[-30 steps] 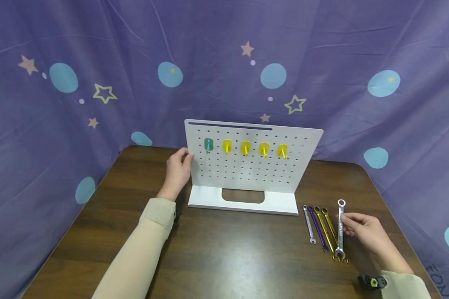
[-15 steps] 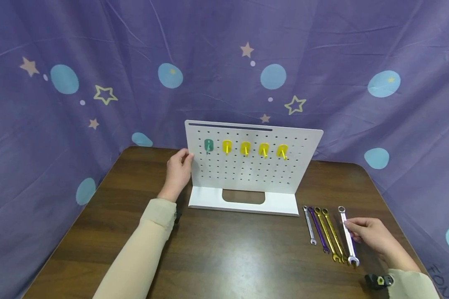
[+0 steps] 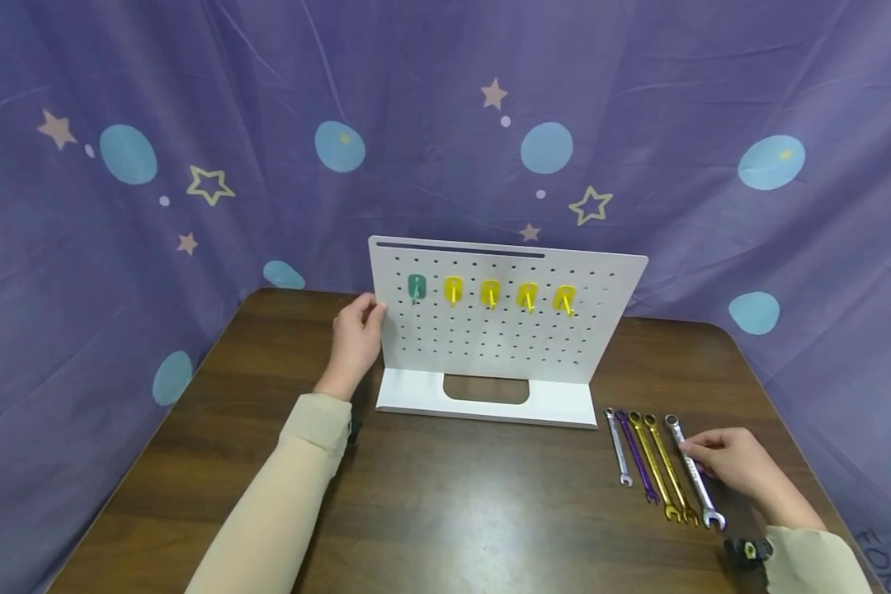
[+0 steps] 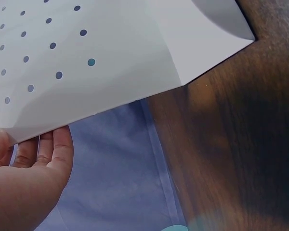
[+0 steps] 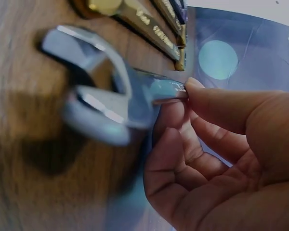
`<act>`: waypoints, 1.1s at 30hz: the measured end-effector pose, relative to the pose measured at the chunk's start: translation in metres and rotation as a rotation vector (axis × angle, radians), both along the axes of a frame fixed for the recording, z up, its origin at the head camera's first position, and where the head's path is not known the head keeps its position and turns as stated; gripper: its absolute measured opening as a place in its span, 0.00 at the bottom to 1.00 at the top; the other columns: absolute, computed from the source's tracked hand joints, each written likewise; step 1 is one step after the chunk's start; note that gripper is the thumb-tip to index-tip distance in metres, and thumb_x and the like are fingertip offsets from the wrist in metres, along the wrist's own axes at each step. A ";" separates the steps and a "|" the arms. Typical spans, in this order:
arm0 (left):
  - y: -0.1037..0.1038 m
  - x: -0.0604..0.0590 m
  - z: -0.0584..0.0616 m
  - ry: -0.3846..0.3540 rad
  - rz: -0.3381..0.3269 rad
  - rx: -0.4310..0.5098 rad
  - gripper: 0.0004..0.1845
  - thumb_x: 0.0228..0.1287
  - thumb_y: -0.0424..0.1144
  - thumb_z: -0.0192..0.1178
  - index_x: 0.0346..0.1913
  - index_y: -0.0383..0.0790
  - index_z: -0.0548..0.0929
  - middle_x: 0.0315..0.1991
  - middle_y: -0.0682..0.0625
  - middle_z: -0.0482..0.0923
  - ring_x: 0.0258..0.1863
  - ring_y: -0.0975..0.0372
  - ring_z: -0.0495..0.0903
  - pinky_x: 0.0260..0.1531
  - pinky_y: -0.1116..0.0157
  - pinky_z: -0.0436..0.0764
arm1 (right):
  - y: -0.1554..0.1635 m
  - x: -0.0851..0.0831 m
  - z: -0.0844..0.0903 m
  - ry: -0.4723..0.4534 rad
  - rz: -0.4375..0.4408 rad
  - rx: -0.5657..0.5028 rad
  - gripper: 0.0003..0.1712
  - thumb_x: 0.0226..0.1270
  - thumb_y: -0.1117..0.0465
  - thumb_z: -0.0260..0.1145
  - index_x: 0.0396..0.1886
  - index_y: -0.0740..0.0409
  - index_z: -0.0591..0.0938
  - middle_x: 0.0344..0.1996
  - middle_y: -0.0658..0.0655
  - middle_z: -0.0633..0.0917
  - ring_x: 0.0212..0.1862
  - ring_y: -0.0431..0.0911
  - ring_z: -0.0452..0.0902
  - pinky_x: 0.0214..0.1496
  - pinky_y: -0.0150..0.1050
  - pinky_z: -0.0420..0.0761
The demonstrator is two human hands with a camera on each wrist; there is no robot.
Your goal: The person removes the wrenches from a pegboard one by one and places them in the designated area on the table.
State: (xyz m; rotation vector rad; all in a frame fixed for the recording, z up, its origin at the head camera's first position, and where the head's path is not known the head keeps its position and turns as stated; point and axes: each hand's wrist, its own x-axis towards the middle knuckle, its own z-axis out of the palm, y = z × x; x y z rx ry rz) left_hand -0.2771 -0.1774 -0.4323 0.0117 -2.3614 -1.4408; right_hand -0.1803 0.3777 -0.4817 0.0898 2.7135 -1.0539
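Observation:
A white pegboard point(image 3: 505, 330) stands upright on the brown table point(image 3: 453, 503). It carries a green hook point(image 3: 416, 287) and several yellow hooks point(image 3: 490, 293). My left hand point(image 3: 370, 320) grips the board's left edge; in the left wrist view the left hand point(image 4: 33, 163) has its fingers behind the pegboard point(image 4: 86, 57). My right hand point(image 3: 696, 454) pinches the shaft of a large silver wrench point(image 3: 694, 478), which lies on the table at the right end of a row of wrenches. In the right wrist view the silver wrench's point(image 5: 96, 106) open end fills the frame, with fingertips point(image 5: 192, 89) on its shaft.
Left of the large wrench lie two gold wrenches point(image 3: 661, 466), a purple wrench point(image 3: 636, 455) and a small silver wrench point(image 3: 618, 445), side by side. A purple star-patterned cloth point(image 3: 193, 124) closes in the table at the back and sides.
My right hand has lowered the large silver wrench from raised above the table to lying beside the gold wrenches. The left hand has stayed on the board's edge.

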 end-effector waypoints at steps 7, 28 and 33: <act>0.000 0.001 0.002 0.004 0.002 -0.001 0.10 0.80 0.35 0.54 0.46 0.32 0.82 0.44 0.38 0.83 0.42 0.51 0.79 0.42 0.53 0.79 | -0.004 -0.002 0.001 0.034 0.001 0.049 0.14 0.71 0.59 0.69 0.34 0.69 0.87 0.22 0.51 0.81 0.26 0.43 0.73 0.27 0.37 0.74; -0.007 0.006 0.001 -0.041 -0.022 -0.122 0.17 0.83 0.40 0.45 0.57 0.32 0.79 0.53 0.36 0.81 0.51 0.47 0.79 0.51 0.48 0.76 | -0.027 -0.020 0.022 0.147 -0.137 -0.159 0.32 0.79 0.48 0.59 0.58 0.79 0.77 0.39 0.66 0.87 0.36 0.46 0.85 0.36 0.36 0.84; -0.018 0.014 0.005 -0.098 -0.027 -0.325 0.26 0.84 0.48 0.38 0.70 0.36 0.73 0.65 0.35 0.74 0.64 0.40 0.70 0.61 0.39 0.65 | -0.029 -0.021 0.031 0.192 -0.126 0.012 0.39 0.82 0.42 0.50 0.62 0.80 0.72 0.48 0.76 0.82 0.47 0.65 0.81 0.42 0.52 0.82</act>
